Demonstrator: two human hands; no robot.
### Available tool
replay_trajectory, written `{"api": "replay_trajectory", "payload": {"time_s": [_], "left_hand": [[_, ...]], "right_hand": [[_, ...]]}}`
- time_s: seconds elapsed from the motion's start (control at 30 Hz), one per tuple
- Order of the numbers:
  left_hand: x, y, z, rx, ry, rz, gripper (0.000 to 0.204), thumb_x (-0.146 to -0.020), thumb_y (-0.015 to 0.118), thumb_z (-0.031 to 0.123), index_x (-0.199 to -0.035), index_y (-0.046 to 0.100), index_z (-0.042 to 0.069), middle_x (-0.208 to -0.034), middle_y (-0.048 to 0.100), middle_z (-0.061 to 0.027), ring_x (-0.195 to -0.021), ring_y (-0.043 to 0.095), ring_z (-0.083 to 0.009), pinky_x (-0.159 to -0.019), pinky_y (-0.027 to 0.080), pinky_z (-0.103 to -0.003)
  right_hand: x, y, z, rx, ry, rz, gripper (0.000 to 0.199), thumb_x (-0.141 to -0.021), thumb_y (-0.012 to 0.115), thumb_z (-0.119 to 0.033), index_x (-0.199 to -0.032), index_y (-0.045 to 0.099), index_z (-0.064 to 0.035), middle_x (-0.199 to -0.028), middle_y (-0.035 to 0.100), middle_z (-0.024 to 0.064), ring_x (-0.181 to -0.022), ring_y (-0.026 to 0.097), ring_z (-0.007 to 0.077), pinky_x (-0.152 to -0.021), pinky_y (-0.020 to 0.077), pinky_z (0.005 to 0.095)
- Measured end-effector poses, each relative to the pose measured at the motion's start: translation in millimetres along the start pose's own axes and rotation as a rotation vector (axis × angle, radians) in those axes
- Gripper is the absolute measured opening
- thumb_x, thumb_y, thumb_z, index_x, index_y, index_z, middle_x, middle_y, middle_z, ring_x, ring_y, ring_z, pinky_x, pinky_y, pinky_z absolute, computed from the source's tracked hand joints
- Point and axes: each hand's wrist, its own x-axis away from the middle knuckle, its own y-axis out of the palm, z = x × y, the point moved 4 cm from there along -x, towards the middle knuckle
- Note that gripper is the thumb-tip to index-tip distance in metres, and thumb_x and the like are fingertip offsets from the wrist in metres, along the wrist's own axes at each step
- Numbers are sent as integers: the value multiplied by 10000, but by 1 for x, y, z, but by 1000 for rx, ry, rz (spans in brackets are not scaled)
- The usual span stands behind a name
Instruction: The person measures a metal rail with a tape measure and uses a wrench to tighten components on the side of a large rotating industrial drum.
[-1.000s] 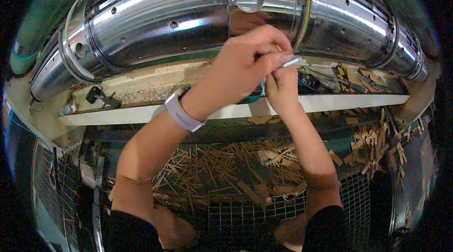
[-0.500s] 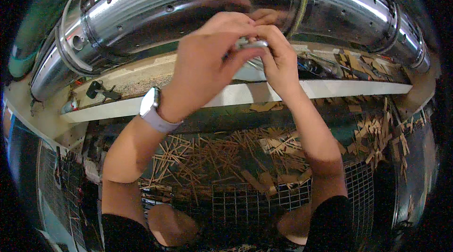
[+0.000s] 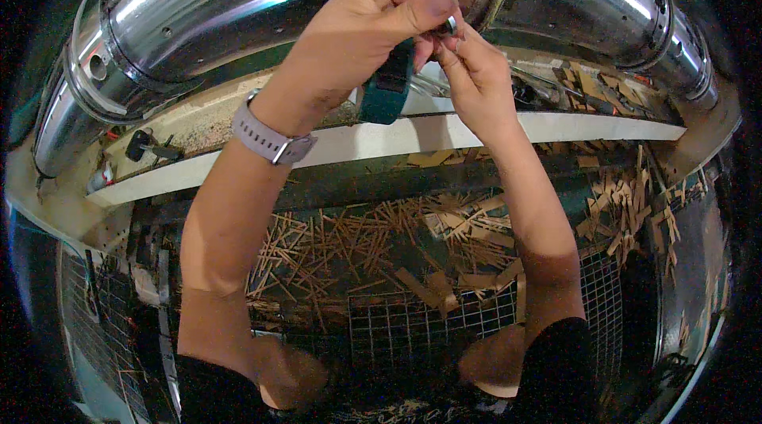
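Note:
In front of the large shiny metal cylinder [image 3: 302, 23], both my hands are raised and close together. My left hand [image 3: 361, 23], with a pale lilac watch band on its wrist, is closed with thumb and fingers around a small shiny metal piece [image 3: 452, 25]; its kind is mostly hidden by the fingers. The fingers of my right hand [image 3: 480, 83] are bent and pressed together at the lower end of that piece. Just below my left hand shows a flat dark green piece [image 3: 386, 95]; whether it is attached to the metal piece, I cannot tell.
A white beam [image 3: 548, 129] runs across below the cylinder. On the ledge behind it lie a black clamp-like tool [image 3: 149, 146] at the left and cardboard scraps [image 3: 591, 87] at the right. Thin cardboard strips [image 3: 317, 253] litter the area below, near a wire grid [image 3: 429, 333].
My left hand has turned and moved up, so the band's buckle shows instead of the watch face. The dark green piece has come into sight. My right hand has shifted slightly.

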Motion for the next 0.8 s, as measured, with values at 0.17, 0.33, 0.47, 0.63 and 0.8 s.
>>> {"api": "replay_trajectory", "payload": {"time_s": [0.17,0.33,0.47,0.63,0.8], "left_hand": [[12,1,-2,170,15,-196,418,-922,377,389,-890,566,17,-789,565,-51,-588,476,-94,-535,390,-204],[12,7,3,36,-88,-37,437,-937,325,401,-820,527,31,-668,510,-31,-529,450,-92,-492,376,-211],[-16,6,23,-193,-230,-336,449,-928,329,425,-799,522,40,-651,478,-8,-543,453,-92,-516,390,-219],[-32,13,75,-630,-568,-506,543,-911,301,512,-860,560,37,-733,545,-58,-637,505,-140,-623,453,-279],[-21,10,65,-498,-142,-559,519,-905,356,487,-771,495,5,-754,511,-67,-641,501,-147,-573,435,-280]], "right_hand": [[4,3,3,-14,-60,70,173,-837,472,-35,-976,554,28,-986,581,157,-894,577,283,-779,450,310],[4,6,0,-58,-65,139,183,-819,482,-25,-978,562,19,-990,587,147,-901,577,279,-783,450,311],[10,0,6,40,-56,133,125,-798,500,-7,-907,560,6,-925,581,145,-855,581,270,-751,454,310],[4,11,-4,49,-79,199,30,-793,538,-31,-789,535,-1,-810,555,132,-742,571,273,-665,454,316],[11,3,4,226,-27,98,83,-757,551,-31,-839,548,-14,-854,555,165,-791,569,334,-679,457,360]]}}
